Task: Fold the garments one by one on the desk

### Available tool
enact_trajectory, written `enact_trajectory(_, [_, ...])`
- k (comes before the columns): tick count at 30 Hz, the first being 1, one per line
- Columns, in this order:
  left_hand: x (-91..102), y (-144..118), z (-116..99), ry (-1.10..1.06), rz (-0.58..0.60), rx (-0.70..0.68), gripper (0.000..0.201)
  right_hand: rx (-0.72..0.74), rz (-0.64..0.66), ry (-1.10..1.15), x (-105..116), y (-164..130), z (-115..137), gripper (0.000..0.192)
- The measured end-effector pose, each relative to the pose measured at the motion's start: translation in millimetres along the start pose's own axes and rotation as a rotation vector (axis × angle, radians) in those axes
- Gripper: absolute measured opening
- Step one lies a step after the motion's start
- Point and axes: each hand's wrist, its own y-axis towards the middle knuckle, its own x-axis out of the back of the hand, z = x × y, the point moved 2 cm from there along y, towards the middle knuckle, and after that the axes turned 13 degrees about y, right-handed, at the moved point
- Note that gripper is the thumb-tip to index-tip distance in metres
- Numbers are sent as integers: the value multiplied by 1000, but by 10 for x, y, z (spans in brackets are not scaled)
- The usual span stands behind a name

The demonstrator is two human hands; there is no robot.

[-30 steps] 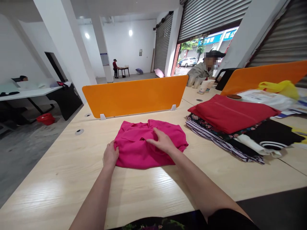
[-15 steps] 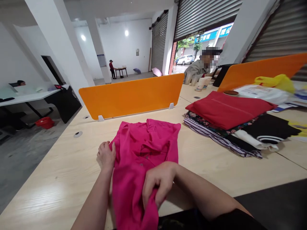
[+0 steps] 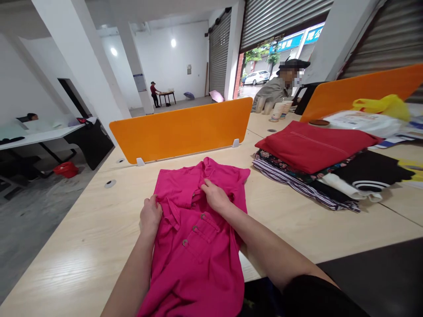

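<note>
Both bare forearms are stretched forward side by side. The left hand [image 3: 150, 215] is laid palm down, its fingers curled under. The right hand [image 3: 214, 197] is set further ahead, its fingertips pinched together.

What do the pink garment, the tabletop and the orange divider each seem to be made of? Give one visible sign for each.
Pink garment: woven cloth, matte, perhaps cotton or linen; it creases softly and carries a row of buttons.
Tabletop: wood-look laminate, semi-gloss; pale grain lines with a sheen from the lights.
Orange divider: probably plastic or acrylic; smooth, even colour, rounded corners, held in small white clips.
</note>
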Motion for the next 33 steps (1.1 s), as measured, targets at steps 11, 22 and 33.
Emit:
enact_trajectory(11, [334, -875, 353, 295, 170, -335, 33, 22, -443, 597, 8, 150, -235, 16])
enact_trajectory(22, [160, -367, -464, -194, 94, -551, 56, 464, -166, 948, -62, -39, 318, 14])
enact_trajectory(33, [724, -639, 1251, 10, -442, 206, 32, -273, -737, 807, 139, 125, -457, 20])
